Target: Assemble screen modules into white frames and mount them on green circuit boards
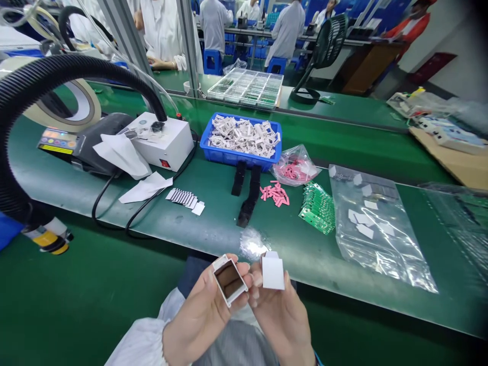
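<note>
- My left hand [202, 310] holds a frame [229, 280], just beside the card [273, 272] in my right hand [282, 320], before the table [213, 229].
- On the table: a plastic bin [229, 160] of small parts [244, 137], circuit boards [317, 208] right of it, a zip bag [375, 223] further right.

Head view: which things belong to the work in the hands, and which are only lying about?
Likely in use: left hand, white frame, right hand, white square sheet, blue bin of white parts.
Lying about: green circuit boards, desk fan.

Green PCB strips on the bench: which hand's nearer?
Right. The right hand is below and left of the green PCB strips; the left hand is farther left, beyond the right.
</note>
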A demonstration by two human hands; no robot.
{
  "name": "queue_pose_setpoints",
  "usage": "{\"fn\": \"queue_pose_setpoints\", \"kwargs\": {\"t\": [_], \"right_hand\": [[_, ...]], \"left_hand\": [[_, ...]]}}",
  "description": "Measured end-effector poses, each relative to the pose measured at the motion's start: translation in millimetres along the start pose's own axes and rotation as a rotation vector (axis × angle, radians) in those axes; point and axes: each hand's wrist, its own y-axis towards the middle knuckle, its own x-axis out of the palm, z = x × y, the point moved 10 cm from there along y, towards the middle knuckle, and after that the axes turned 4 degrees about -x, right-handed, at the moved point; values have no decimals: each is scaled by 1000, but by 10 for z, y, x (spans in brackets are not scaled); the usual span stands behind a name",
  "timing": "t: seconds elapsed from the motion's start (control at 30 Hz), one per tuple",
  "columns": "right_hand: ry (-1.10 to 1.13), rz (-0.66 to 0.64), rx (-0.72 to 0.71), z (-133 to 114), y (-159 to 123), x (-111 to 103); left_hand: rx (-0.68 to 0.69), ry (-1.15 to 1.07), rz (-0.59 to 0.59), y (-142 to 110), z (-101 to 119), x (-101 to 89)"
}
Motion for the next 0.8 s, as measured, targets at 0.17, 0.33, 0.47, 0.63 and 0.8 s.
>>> {"fn": "queue_pose_setpoints", "kwargs": {"t": [0.17,0.33,0.47,0.63,0.8], "right_hand": [[41,-30,-4,9,14,53],[-89,-12,-66,-61,24,14],[-440,91,-330,-372,-95,-40],[-999,140,-940,-816,-520,303],[-1607,97,-1197,-699,-664,645]], "left_hand": [[-5,-14,-1,1,-1,10],[5,8,27,-4,39,26],[27,42,51,1,88,25],[48,120,98,2,109,-16],[69,189,168,1,124,-51]]}}
